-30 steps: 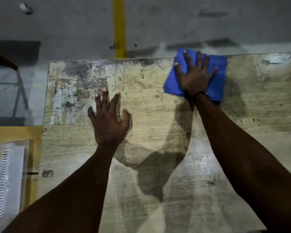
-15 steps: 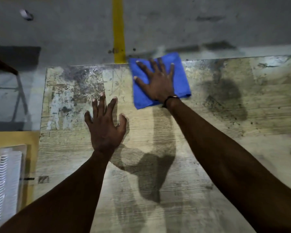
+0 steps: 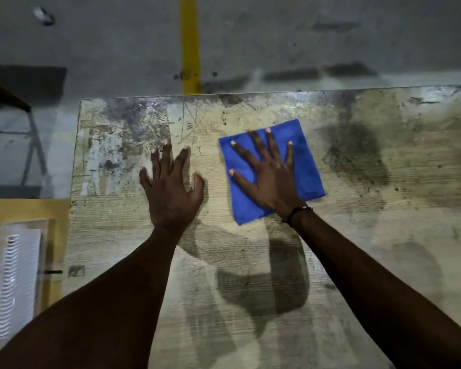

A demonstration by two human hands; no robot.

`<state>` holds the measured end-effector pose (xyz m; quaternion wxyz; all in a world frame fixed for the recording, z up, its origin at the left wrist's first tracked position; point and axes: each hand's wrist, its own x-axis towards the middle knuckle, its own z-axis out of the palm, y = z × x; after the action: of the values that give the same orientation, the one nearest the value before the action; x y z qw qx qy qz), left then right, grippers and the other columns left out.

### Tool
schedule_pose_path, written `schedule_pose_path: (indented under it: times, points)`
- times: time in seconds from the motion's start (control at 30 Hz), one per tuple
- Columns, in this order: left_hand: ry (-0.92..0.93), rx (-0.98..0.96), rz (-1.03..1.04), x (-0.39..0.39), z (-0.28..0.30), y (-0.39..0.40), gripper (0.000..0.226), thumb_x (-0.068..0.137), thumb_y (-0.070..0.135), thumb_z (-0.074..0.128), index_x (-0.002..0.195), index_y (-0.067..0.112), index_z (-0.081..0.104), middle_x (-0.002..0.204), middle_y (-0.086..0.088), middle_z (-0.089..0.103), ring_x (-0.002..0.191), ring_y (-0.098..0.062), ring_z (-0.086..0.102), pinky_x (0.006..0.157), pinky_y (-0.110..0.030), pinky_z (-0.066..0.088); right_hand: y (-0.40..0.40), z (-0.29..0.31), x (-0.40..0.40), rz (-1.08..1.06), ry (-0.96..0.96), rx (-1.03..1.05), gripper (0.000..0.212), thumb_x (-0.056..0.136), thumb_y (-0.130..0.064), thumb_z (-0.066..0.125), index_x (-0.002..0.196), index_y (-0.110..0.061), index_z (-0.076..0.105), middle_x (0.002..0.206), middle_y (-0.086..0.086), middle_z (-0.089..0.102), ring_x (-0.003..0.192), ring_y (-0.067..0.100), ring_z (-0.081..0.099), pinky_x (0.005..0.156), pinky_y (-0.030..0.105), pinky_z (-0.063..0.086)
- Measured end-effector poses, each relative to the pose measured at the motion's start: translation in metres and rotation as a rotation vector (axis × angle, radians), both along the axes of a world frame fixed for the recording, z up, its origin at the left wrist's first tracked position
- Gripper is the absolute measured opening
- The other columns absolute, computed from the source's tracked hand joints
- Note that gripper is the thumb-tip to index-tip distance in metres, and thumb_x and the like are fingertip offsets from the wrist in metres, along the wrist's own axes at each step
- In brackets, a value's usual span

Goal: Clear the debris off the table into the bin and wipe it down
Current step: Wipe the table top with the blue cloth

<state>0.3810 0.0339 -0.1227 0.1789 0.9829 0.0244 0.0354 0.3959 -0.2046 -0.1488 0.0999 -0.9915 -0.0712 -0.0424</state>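
1. The right hand (image 3: pixel 270 179) lies flat on the cloth (image 3: pixel 308 169), fingers straight and spread, palm pressing it to the table (image 3: pixel 250 328); nothing is curled round the cloth.
2. The cloth is blue and roughly square, turned a little askew. Its edges show past the fingertips, to the right of the hand and below the thumb. A dark band (image 3: pixel 296 213) circles the right wrist at the cloth's near edge.
3. The left hand (image 3: pixel 171 190) rests palm down on the bare table just left of the cloth, apart from it, fingers spread and slightly bent at the tips, holding nothing.
4. The table top is worn and streaked, with scratched, paler patches beyond the left hand's fingers and a dark stain (image 3: pixel 357 155) to the right of the right hand.
5. Beyond both hands, past the table's far edge, a yellow line (image 3: pixel 190 43) runs along the grey floor.
6. Left of the left forearm, off the table's edge, lies a white ribbed thing (image 3: pixel 11 283), too blurred to identify.
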Motion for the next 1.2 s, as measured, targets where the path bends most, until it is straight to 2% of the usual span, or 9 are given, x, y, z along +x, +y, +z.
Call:
schedule_pose_path:
  times: [0.23,0.43,0.5,0.67,0.77,0.9,0.97,1.07,1.2]
  points:
    - [-0.012,-0.013,0.004,0.000,-0.001,-0.001,0.065,0.098,0.050,0.049,0.160,0.032,0.041,0.175,-0.002,0.021,0.163,-0.029,0.014,0.127,-0.063,0.012,-0.019,0.010,0.079,-0.396,0.064,0.049,0.073,0.098,-0.080,0.027,0.164,-0.049,0.025,0.177,0.001,0.015,0.164,0.035,0.006,0.122,0.075,0.004]
    - [-0.032,-0.007,0.004,-0.001,-0.004,0.000,0.065,0.097,0.047,0.051,0.159,0.031,0.042,0.175,-0.002,0.023,0.163,-0.029,0.016,0.126,-0.062,0.015,0.032,0.006,-0.020,0.062,0.016,0.000,0.069,0.100,-0.076,0.038,0.163,-0.049,0.029,0.177,-0.003,0.017,0.165,0.030,0.006,0.125,0.069,0.006]
    - [-0.039,-0.005,0.003,-0.002,-0.005,0.001,0.065,0.098,0.048,0.050,0.160,0.030,0.042,0.175,-0.002,0.023,0.163,-0.029,0.016,0.126,-0.062,0.014,0.013,0.005,-0.031,0.091,0.005,-0.010,0.068,0.100,-0.075,0.040,0.162,-0.050,0.030,0.176,-0.004,0.020,0.165,0.027,0.007,0.126,0.068,0.006]
    - [-0.011,-0.013,-0.003,-0.002,-0.005,0.000,0.065,0.100,0.051,0.048,0.161,0.031,0.038,0.176,-0.003,0.020,0.163,-0.028,0.012,0.127,-0.063,0.009,-0.068,0.011,0.017,-0.349,0.080,0.022,0.069,0.100,-0.077,0.032,0.164,-0.053,0.021,0.178,-0.004,0.011,0.165,0.031,0.003,0.122,0.076,0.005]
    - [-0.001,-0.009,-0.006,-0.002,-0.005,0.001,0.066,0.099,0.052,0.046,0.162,0.032,0.037,0.176,-0.002,0.019,0.163,-0.028,0.012,0.127,-0.064,0.009,-0.030,0.012,0.025,-0.461,0.047,0.024,0.072,0.099,-0.077,0.028,0.165,-0.047,0.024,0.177,0.003,0.015,0.163,0.037,0.008,0.121,0.078,0.007]
    - [-0.004,0.009,-0.012,-0.002,-0.006,0.002,0.067,0.099,0.053,0.043,0.162,0.032,0.037,0.176,-0.002,0.019,0.163,-0.029,0.013,0.127,-0.064,0.012,0.061,0.006,-0.019,-0.066,0.005,-0.016,0.070,0.100,-0.077,0.033,0.163,-0.047,0.031,0.176,0.000,0.021,0.164,0.033,0.010,0.124,0.071,0.005]
    - [-0.004,0.016,-0.014,-0.002,-0.006,0.003,0.067,0.099,0.054,0.041,0.162,0.032,0.037,0.176,-0.001,0.018,0.163,-0.029,0.013,0.127,-0.064,0.012,0.058,0.002,-0.030,0.025,-0.009,0.007,0.068,0.100,-0.077,0.036,0.162,-0.049,0.033,0.175,-0.003,0.023,0.164,0.029,0.011,0.125,0.068,0.006]
    - [0.000,0.006,-0.005,-0.001,-0.007,0.002,0.066,0.099,0.052,0.042,0.162,0.033,0.037,0.177,-0.001,0.017,0.164,-0.027,0.011,0.127,-0.064,0.010,0.005,0.001,-0.008,-0.189,-0.046,-0.026,0.069,0.099,-0.079,0.034,0.161,-0.049,0.035,0.175,-0.003,0.025,0.163,0.030,0.016,0.124,0.068,0.008]
    - [0.004,-0.018,-0.005,-0.002,-0.007,0.001,0.065,0.100,0.053,0.043,0.162,0.033,0.037,0.177,-0.001,0.016,0.164,-0.026,0.009,0.128,-0.063,0.008,-0.044,0.009,0.014,-0.457,0.045,0.013,0.073,0.097,-0.080,0.027,0.163,-0.049,0.028,0.177,0.000,0.019,0.163,0.034,0.012,0.122,0.075,0.008]
